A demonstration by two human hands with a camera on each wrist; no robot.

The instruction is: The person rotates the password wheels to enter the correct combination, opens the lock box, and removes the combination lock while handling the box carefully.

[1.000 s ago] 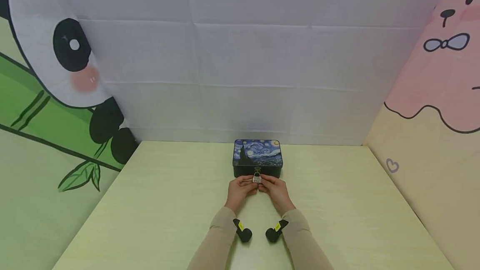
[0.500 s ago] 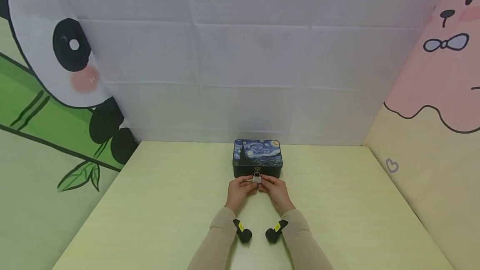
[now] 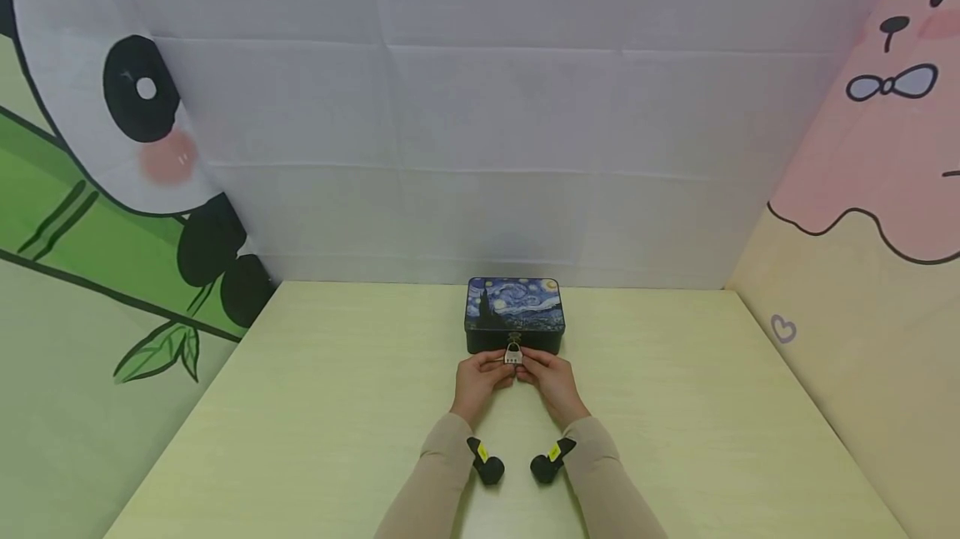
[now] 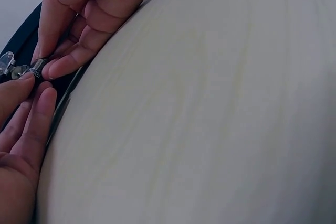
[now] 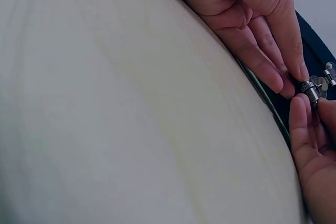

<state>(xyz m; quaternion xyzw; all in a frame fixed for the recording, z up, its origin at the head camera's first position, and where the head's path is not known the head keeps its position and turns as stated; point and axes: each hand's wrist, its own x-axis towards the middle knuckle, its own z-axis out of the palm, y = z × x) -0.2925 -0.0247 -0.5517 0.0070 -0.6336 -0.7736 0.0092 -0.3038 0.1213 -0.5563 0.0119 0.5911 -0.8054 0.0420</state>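
A small silver combination padlock (image 3: 513, 354) hangs at the front clasp of a dark metal box (image 3: 514, 306), whose lid bears a swirling blue night-sky picture. My left hand (image 3: 474, 382) pinches the padlock from its left side, and my right hand (image 3: 557, 386) pinches it from the right. In the left wrist view, thumbs and fingertips meet around the padlock (image 4: 35, 69), right below the metal clasp (image 4: 7, 63). The right wrist view has the padlock (image 5: 311, 91) between the same fingers, which partly cover its dials. Digits are too small to read.
The box stands on a pale wood-grain table (image 3: 337, 406) close to the white back wall (image 3: 495, 214). Painted side walls, green on the left (image 3: 60, 356) and pink and cream on the right (image 3: 862, 314), border the table. Black wrist devices (image 3: 491, 471) sit on both sleeves.
Both hands stay on the padlock in the same place, and the box has not moved. The head view has shifted very slightly.
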